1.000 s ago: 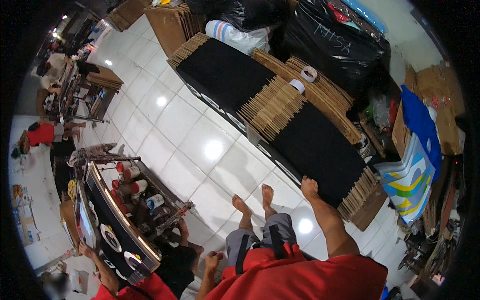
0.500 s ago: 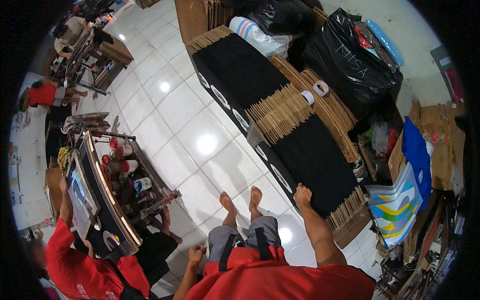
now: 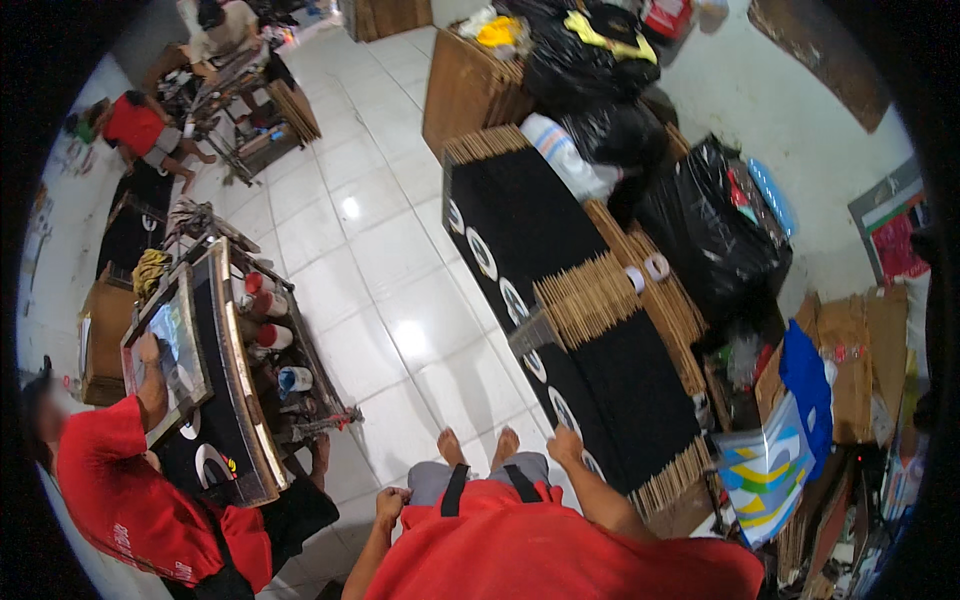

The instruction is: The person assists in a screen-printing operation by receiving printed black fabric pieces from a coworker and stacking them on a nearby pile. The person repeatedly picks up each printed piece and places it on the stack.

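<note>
My right hand (image 3: pixel 565 445) is closed at the left edge of the black fabric panels (image 3: pixel 620 390), beside their white round prints (image 3: pixel 563 410). What its fingers hold, if anything, is hidden. The panels lie over stacked brown boards (image 3: pixel 588 297), whose ends show in the middle and at both ends of the row. Beside my grey shorts, my left hand (image 3: pixel 392 502) hangs with curled fingers and touches no panel. I cannot make out anything inside it.
At the left, a co-worker in red holds a hand on a framed screen (image 3: pixel 165 345) over a black panel. Paint pots (image 3: pixel 268 308) stand on a rack beside it. Black plastic bags (image 3: pixel 705 240) and cardboard (image 3: pixel 850 350) crowd the right wall. White floor tiles (image 3: pixel 400 280) run between.
The whole view has shifted, so the fabric row sits lower and its far end shows more. My right hand stays closed by the panel edge. The co-worker's hand has moved onto the framed screen.
</note>
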{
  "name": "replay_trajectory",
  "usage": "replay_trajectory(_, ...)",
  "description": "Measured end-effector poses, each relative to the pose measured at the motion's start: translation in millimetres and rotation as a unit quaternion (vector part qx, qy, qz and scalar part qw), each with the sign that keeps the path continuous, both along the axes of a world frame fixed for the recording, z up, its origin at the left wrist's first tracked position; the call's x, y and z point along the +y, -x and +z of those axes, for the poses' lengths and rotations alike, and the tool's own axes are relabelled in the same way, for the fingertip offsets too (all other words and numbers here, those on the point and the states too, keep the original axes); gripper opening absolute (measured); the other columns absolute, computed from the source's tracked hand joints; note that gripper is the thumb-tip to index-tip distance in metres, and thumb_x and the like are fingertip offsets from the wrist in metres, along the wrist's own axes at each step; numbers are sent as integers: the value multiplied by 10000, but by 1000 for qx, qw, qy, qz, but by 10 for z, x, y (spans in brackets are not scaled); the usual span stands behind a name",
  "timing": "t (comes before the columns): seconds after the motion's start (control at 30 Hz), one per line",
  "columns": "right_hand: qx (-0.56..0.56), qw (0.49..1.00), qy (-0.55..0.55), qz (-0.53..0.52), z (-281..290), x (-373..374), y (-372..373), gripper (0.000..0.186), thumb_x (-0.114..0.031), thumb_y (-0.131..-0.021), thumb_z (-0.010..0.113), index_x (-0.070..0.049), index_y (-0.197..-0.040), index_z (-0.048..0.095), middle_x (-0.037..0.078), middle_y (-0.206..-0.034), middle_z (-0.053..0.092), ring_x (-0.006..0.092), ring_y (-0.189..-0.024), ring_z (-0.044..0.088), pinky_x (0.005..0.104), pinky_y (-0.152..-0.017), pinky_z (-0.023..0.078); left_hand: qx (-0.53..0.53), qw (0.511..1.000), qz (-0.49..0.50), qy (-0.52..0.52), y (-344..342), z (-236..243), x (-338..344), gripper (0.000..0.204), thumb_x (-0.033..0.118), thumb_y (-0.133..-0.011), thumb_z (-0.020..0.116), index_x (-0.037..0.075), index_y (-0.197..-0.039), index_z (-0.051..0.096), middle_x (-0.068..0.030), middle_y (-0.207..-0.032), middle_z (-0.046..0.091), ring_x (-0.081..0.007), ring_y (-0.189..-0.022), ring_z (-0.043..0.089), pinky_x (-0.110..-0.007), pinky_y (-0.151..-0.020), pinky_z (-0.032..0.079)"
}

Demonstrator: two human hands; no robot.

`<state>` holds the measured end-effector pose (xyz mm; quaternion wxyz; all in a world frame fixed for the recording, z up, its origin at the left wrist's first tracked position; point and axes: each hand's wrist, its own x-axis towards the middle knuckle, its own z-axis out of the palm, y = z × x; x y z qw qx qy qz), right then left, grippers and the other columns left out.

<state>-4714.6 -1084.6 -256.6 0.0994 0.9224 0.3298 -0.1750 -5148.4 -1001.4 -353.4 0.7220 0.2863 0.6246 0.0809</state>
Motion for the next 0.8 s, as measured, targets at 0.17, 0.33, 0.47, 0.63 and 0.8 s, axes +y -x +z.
replay_trajectory(0.17, 167, 983, -62, 45, -525, 39, -67, 129, -143, -732, 615, -18, -707, 633, 114, -639, 622, 192, -565, 611, 340, -550, 484, 25, 994, -89, -65, 297, -379, 270, 82, 39, -789, 627, -24, -753, 587, -86, -660, 609, -149, -564, 548, -278, -555, 457)
replay_trajectory(0.33, 225, 970, -89, -8, -885, 43, -311, 133, -76, -718, 608, -39, -590, 609, 54, -573, 575, 150, -527, 577, 312, -444, 428, 71, 997, 38, 14, 562, -687, 515, 217, 170, -769, 694, -31, -713, 632, -95, -616, 614, -167, -512, 547, -299, -528, 455)
replay_trajectory(0.47, 141, 959, 107, 222, -950, 205, -621, 117, -98, -728, 569, -35, -674, 652, 77, -678, 628, 164, -584, 605, 310, -563, 478, 135, 991, 6, -18, 540, -732, 743, 277, 268, -731, 728, 0, -731, 662, -106, -675, 655, -175, -606, 609, -323, -609, 482)
replay_trajectory(0.63, 279, 931, -26, 234, -910, 801, -1049, 157, -198, -703, 596, -68, -658, 670, 101, -660, 635, 233, -610, 615, 354, -567, 476, 142, 988, 61, 3, 132, -542, 935, 284, 295, -738, 720, 14, -766, 690, -106, -695, 665, -177, -631, 619, -331, -637, 488)
replay_trajectory(0.8, 358, 930, -73, 33, -571, 2025, -1267, 115, -40, -690, 590, -5, -581, 599, 87, -556, 569, 197, -498, 568, 345, -427, 436, 135, 985, 109, 18, -437, -226, 1019, 309, 315, -753, 704, 7, -776, 695, -105, -716, 668, -180, -629, 618, -319, -636, 494)
